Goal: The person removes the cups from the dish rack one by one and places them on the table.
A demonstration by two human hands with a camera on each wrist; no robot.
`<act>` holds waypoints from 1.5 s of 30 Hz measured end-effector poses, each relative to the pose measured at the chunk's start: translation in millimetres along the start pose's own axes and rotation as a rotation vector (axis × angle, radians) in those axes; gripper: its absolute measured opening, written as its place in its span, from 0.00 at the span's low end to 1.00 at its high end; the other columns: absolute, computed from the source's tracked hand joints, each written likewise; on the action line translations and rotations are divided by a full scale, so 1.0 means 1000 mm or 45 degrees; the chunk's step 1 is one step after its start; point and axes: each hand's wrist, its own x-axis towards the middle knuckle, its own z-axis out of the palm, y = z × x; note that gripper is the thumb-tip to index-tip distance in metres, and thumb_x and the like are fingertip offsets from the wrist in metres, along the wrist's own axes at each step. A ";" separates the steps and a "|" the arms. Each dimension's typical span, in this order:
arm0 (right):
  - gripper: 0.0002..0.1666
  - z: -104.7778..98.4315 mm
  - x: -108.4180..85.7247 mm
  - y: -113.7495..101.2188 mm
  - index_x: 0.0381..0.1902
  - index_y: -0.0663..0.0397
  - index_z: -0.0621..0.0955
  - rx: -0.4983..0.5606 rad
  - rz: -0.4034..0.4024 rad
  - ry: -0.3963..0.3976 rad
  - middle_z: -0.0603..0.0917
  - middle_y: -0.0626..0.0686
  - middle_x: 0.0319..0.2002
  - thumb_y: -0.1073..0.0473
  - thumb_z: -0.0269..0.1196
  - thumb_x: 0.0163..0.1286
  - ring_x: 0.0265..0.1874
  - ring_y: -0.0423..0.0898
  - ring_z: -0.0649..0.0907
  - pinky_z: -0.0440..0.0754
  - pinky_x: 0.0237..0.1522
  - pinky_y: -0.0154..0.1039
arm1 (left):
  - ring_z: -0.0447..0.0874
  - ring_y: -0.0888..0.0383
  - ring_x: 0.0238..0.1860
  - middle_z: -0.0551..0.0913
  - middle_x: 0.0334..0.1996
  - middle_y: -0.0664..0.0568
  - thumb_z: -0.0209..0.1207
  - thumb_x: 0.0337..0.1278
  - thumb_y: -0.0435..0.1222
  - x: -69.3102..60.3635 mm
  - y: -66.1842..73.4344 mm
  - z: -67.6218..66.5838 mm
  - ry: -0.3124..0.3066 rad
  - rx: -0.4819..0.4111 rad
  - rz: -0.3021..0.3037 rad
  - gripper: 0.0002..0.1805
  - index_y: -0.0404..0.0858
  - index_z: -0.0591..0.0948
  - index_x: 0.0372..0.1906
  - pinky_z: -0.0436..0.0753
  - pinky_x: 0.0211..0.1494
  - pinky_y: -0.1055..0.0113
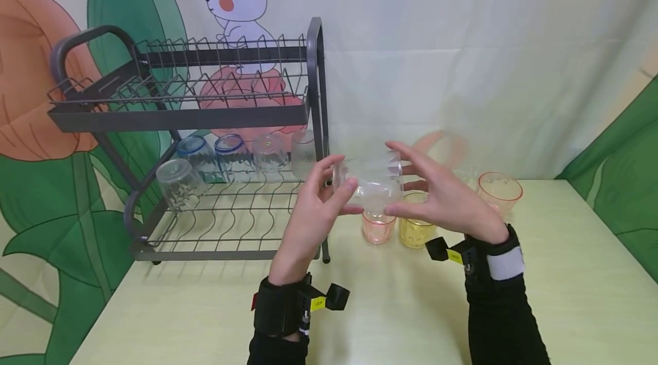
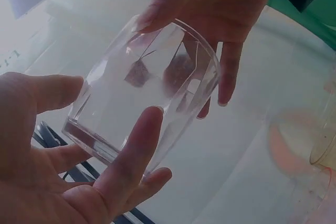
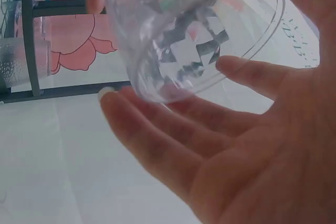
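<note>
A clear faceted cup [image 1: 371, 185] is held sideways in the air between both hands, above the table and right of the rack. My left hand [image 1: 320, 199] grips its base end, with thumb and fingers on opposite sides. At the rim end, my right hand [image 1: 446, 196] holds the cup between thumb and spread fingers. In the left wrist view the faceted wall of the cup [image 2: 152, 85] shows between the two hands. The right wrist view has its open rim [image 3: 210, 85] facing the right palm.
A dark two-tier dish rack [image 1: 223, 255] stands at left. On its lower tier are several upturned glasses, among them a blue-rimmed glass [image 1: 233, 158] and a clear glass [image 1: 180, 185]. Behind the hands stand a pink glass [image 1: 377, 231], a yellow glass [image 1: 416, 233] and a red-rimmed glass [image 1: 500, 191].
</note>
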 end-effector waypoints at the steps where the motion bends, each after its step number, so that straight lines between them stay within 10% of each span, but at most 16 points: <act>1: 0.55 0.000 0.000 -0.001 0.77 0.36 0.56 0.006 0.000 0.010 0.64 0.46 0.69 0.52 0.74 0.58 0.59 0.50 0.76 0.79 0.56 0.43 | 0.81 0.46 0.53 0.66 0.62 0.42 0.59 0.68 0.41 0.000 0.000 0.001 -0.005 -0.004 -0.021 0.30 0.47 0.63 0.70 0.84 0.49 0.54; 9: 0.52 0.000 -0.001 -0.005 0.75 0.34 0.59 -0.009 -0.025 0.060 0.63 0.43 0.70 0.53 0.74 0.59 0.59 0.47 0.76 0.80 0.54 0.43 | 0.70 0.47 0.65 0.41 0.76 0.44 0.51 0.74 0.42 0.004 -0.005 0.012 -0.014 0.026 -0.048 0.28 0.46 0.58 0.72 0.84 0.49 0.56; 31: 0.51 -0.011 -0.013 -0.011 0.74 0.30 0.61 -0.094 0.041 0.075 0.66 0.41 0.68 0.48 0.74 0.57 0.59 0.46 0.76 0.81 0.53 0.47 | 0.76 0.45 0.58 0.52 0.73 0.43 0.47 0.76 0.47 0.004 -0.014 0.018 -0.121 0.167 -0.090 0.29 0.45 0.56 0.73 0.83 0.50 0.56; 38: 0.50 -0.014 -0.016 -0.006 0.74 0.39 0.63 -0.162 0.001 0.073 0.68 0.45 0.67 0.49 0.75 0.57 0.58 0.49 0.76 0.79 0.55 0.50 | 0.85 0.48 0.45 0.59 0.73 0.45 0.45 0.75 0.52 0.003 -0.013 0.020 -0.145 0.438 -0.112 0.33 0.46 0.54 0.77 0.78 0.56 0.48; 45: 0.50 -0.018 -0.015 -0.002 0.73 0.35 0.64 -0.166 -0.015 0.055 0.67 0.43 0.68 0.48 0.75 0.56 0.59 0.48 0.76 0.79 0.56 0.47 | 0.76 0.47 0.59 0.57 0.74 0.49 0.45 0.73 0.56 0.003 -0.016 0.017 -0.109 0.722 -0.095 0.34 0.48 0.57 0.77 0.80 0.53 0.51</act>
